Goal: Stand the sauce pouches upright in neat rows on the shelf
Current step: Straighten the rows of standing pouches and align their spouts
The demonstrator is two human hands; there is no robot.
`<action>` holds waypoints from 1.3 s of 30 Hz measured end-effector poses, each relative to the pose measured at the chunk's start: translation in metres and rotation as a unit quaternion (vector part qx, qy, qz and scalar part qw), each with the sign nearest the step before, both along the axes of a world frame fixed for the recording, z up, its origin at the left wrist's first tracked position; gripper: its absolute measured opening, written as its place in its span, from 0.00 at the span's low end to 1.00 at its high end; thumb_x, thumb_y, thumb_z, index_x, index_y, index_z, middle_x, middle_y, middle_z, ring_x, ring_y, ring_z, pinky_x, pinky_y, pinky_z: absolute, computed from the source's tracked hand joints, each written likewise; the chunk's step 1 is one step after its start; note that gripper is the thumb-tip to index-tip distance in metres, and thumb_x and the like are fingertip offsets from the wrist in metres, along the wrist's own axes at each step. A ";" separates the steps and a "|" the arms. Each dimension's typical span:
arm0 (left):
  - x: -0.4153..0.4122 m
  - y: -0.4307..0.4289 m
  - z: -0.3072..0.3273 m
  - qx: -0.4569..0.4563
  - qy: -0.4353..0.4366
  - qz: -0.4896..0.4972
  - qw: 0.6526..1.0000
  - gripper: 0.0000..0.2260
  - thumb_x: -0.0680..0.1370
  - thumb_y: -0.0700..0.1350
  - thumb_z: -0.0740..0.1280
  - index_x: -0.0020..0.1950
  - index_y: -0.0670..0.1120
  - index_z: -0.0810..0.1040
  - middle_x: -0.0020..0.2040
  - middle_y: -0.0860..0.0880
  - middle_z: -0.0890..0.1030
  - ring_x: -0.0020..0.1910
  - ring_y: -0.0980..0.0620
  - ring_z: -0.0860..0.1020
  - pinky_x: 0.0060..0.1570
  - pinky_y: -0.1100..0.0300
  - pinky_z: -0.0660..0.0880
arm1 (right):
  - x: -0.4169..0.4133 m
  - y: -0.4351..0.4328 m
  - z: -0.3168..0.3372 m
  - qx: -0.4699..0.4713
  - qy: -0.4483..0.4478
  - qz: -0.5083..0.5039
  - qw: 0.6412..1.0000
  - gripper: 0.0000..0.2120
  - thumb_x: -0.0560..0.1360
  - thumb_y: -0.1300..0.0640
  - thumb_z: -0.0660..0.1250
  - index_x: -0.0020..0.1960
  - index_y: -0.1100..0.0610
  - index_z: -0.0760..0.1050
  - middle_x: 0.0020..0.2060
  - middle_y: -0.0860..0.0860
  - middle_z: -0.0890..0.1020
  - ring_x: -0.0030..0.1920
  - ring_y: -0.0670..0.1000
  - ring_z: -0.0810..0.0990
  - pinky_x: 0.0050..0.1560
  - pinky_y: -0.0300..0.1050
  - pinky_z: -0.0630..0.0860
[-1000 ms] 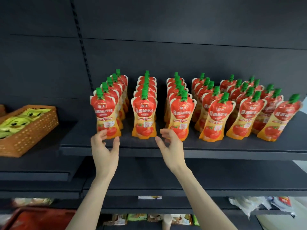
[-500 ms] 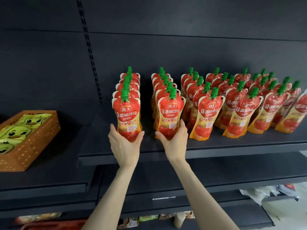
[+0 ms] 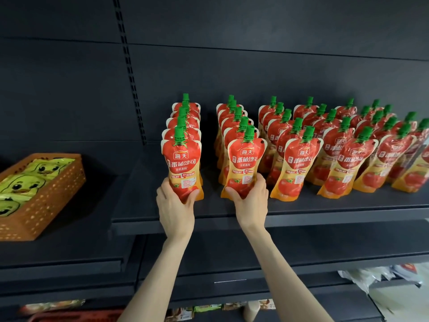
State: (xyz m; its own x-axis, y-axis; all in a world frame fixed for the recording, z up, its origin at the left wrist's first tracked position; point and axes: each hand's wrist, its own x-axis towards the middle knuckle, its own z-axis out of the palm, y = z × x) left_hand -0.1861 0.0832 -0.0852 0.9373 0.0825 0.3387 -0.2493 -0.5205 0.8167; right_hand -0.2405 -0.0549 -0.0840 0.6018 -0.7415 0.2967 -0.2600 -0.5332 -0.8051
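Red and orange sauce pouches with green caps stand upright in several rows on the dark shelf [image 3: 325, 211]. My left hand [image 3: 175, 206] grips the base of the front pouch of the leftmost row [image 3: 182, 163]. My right hand [image 3: 251, 201] grips the base of the front pouch of the second row [image 3: 245, 163]. Both pouches stand upright at the shelf's front. The rows further right [image 3: 348, 147] lean slightly to the right, and their front pouches stand untouched.
An orange perforated basket [image 3: 46, 201] holding green duck-print packets sits on the lower shelf section at the left. A slotted upright [image 3: 130, 73] runs up the back wall. More goods lie on the bottom shelves, and a white plastic bag [image 3: 371, 275] is at the lower right.
Both hands rose from the shelf's front edge and closed around the bases of the two front pouches. The camera swung left, so the rows now sit further right in view.
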 end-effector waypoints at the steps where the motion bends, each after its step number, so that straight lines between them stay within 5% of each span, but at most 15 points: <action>1: 0.000 0.000 0.000 0.000 -0.001 -0.001 1.000 0.33 0.70 0.53 0.73 0.68 0.41 0.64 0.61 0.41 0.72 0.61 0.43 0.72 0.50 0.50 0.74 | -0.001 0.000 0.000 0.003 -0.001 0.003 1.000 0.38 0.69 0.47 0.73 0.70 0.57 0.58 0.65 0.53 0.71 0.64 0.55 0.68 0.60 0.56 0.73; 21: -0.010 0.005 -0.004 -0.027 -0.010 -0.015 0.999 0.37 0.69 0.51 0.74 0.71 0.42 0.60 0.66 0.40 0.66 0.65 0.43 0.68 0.53 0.50 0.74 | -0.010 0.005 0.003 0.014 -0.008 0.004 1.000 0.40 0.69 0.47 0.73 0.72 0.58 0.56 0.67 0.54 0.68 0.68 0.54 0.63 0.66 0.52 0.68; 26: -0.040 0.017 -0.017 -0.019 -0.077 -0.033 0.996 0.27 0.71 0.43 0.73 0.67 0.39 0.66 0.64 0.38 0.68 0.64 0.42 0.68 0.56 0.51 0.71 | -0.043 0.003 -0.002 0.016 -0.051 0.024 0.998 0.26 0.74 0.53 0.69 0.68 0.57 0.65 0.62 0.50 0.71 0.64 0.51 0.68 0.59 0.41 0.68; 29: -0.060 0.017 -0.015 -0.022 -0.089 -0.089 0.992 0.19 0.74 0.42 0.70 0.62 0.41 0.72 0.59 0.42 0.75 0.60 0.47 0.72 0.57 0.51 0.73 | -0.070 -0.009 0.001 0.017 -0.055 0.037 0.998 0.15 0.76 0.55 0.66 0.62 0.56 0.72 0.55 0.46 0.75 0.57 0.49 0.74 0.52 0.40 0.72; 32: -0.076 0.001 0.002 -0.032 -0.083 -0.189 0.978 0.14 0.75 0.41 0.68 0.60 0.43 0.74 0.55 0.48 0.78 0.55 0.54 0.76 0.55 0.62 0.71 | -0.098 -0.030 0.015 0.004 -0.053 0.040 0.998 0.09 0.77 0.57 0.65 0.56 0.56 0.76 0.49 0.48 0.80 0.51 0.47 0.78 0.51 0.39 0.73; 39: -0.132 -0.091 0.043 -0.013 -0.068 -0.352 0.933 0.08 0.75 0.44 0.68 0.53 0.48 0.77 0.45 0.57 0.81 0.50 0.64 0.77 0.50 0.75 0.71 | -0.187 -0.114 0.047 -0.029 -0.075 0.012 0.997 0.06 0.77 0.57 0.65 0.53 0.54 0.77 0.46 0.44 0.81 0.48 0.40 0.77 0.45 0.28 0.70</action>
